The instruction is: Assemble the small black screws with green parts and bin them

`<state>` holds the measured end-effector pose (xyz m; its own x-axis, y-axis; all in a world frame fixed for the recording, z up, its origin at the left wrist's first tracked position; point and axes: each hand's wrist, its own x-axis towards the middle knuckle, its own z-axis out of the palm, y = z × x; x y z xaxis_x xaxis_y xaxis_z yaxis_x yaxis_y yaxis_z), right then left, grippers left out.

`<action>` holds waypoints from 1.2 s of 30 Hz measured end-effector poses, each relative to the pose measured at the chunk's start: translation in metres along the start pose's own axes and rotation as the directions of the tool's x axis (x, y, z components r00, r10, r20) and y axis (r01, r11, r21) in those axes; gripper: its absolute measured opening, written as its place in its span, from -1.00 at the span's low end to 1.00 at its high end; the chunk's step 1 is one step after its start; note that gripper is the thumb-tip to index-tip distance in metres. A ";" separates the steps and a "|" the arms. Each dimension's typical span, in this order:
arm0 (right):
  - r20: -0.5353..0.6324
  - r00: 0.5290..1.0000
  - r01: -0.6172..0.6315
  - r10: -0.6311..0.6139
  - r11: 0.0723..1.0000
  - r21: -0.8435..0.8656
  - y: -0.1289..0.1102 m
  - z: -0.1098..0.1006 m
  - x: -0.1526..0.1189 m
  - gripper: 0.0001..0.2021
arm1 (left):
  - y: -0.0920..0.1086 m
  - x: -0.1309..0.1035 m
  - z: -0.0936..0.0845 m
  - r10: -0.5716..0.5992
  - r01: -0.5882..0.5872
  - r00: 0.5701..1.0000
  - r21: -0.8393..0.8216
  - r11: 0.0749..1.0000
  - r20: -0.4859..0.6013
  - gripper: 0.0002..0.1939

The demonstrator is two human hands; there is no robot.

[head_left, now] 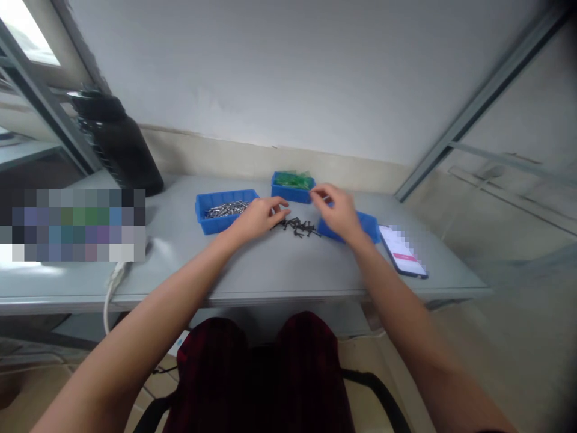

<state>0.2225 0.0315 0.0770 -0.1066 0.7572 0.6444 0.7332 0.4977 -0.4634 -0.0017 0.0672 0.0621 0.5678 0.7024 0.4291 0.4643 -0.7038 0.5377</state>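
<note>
Dark screws (297, 226) lie in a loose pile on the grey desk, between my two hands. My left hand (259, 218) rests at the pile's left side, thumb and fingers curved and apart, with nothing visible between them. Behind it stands a blue bin (210, 225) of silvery nail-like pieces. My right hand (339, 211) is raised over another blue bin (369, 227), whose inside it mostly hides. Its thumb and fingertips come together near the right corner of a small blue bin (291, 193) filled with green pieces (294, 180). Anything in that pinch is too small to make out.
A phone (403, 251) with a lit screen lies right of the bins. At the back left stands a large black bottle (119, 144). A blurred-out patch covers the desk's left, where a white cable (110, 288) hangs over the front edge. A wall (288, 78) rises behind.
</note>
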 end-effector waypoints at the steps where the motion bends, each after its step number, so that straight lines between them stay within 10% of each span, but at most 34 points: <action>1: -0.008 0.999 -0.038 0.038 0.999 -0.027 0.009 -0.012 -0.003 -0.78 | -0.001 0.000 0.002 0.013 -0.013 0.999 0.008 1.000 0.030 -0.71; 8: 0.173 0.956 -0.170 0.238 0.927 -0.333 0.057 -0.055 -0.023 -0.82 | -0.012 -0.002 0.016 0.054 -0.101 0.962 0.166 0.981 0.267 -0.75; 20: 0.115 0.967 0.242 -0.229 0.963 -0.116 -0.004 0.046 0.023 -0.70 | 0.002 -0.013 0.035 0.064 -0.218 0.945 0.470 0.855 0.321 -0.58; 36: 0.157 0.982 0.094 -0.104 0.993 0.066 -0.005 0.039 0.005 -0.77 | 0.003 -0.006 0.025 -0.030 -0.125 0.947 0.452 0.883 0.321 -0.68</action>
<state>0.1920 0.0499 0.0586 -0.2859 0.7585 0.5856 0.6740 0.5936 -0.4398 0.0133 0.0579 0.0427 0.7418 0.6519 0.1574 0.6460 -0.7576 0.0930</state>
